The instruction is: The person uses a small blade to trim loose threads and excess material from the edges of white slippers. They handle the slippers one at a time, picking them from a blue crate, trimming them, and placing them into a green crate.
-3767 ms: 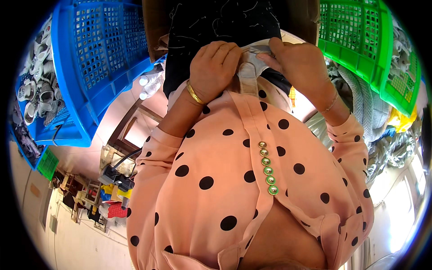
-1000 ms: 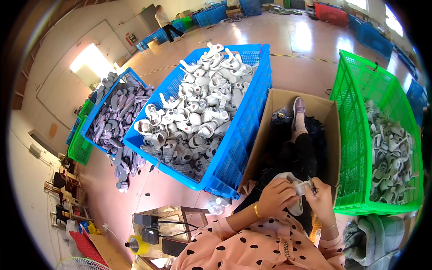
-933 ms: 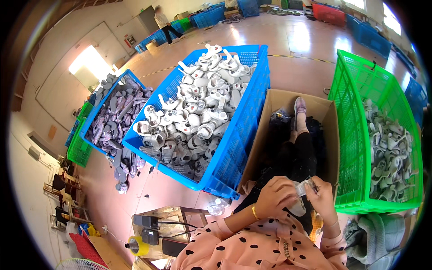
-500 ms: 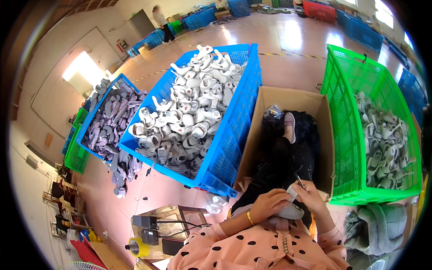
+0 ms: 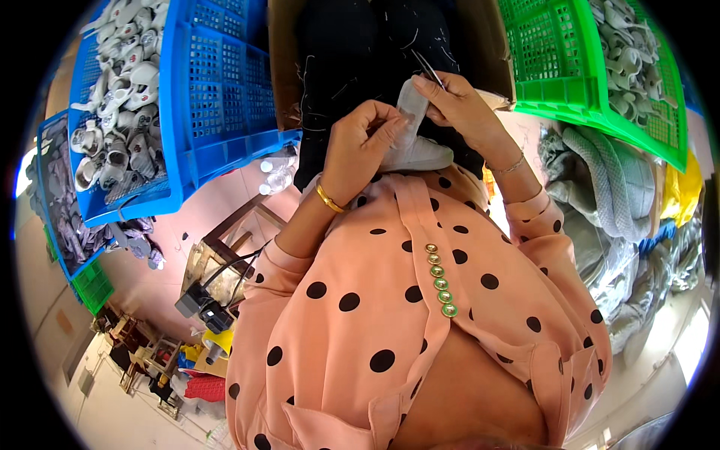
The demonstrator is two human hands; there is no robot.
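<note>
Over my lap, my left hand (image 5: 364,146) is closed on a light grey cloth shoe (image 5: 427,155), thumb and fingers pinching its raised pale part. My right hand (image 5: 469,112) is closed around a slim two-pronged metal tool (image 5: 427,69), whose tips point up and away from me. Whether it is snips or tweezers cannot be made out. The right fingers also touch the far end of the shoe's raised part. The sole end of the shoe rests against my lap and shirt. Loose pale threads cling to my black trousers (image 5: 337,67).
A blue crate (image 5: 225,97) of white shoes stands left, with a crate of purple shoes beyond. A cardboard box (image 5: 283,67) surrounds my legs. Right is a green crate (image 5: 562,67) of pale shoes, near a grey padded cloth (image 5: 600,180). Black adapters (image 5: 206,307) lie at left.
My view has tilted down, so the crates shift toward the top and more of my shirt shows. Both hands still hold the shoe and the tool; the left fingers now pinch the raised part.
</note>
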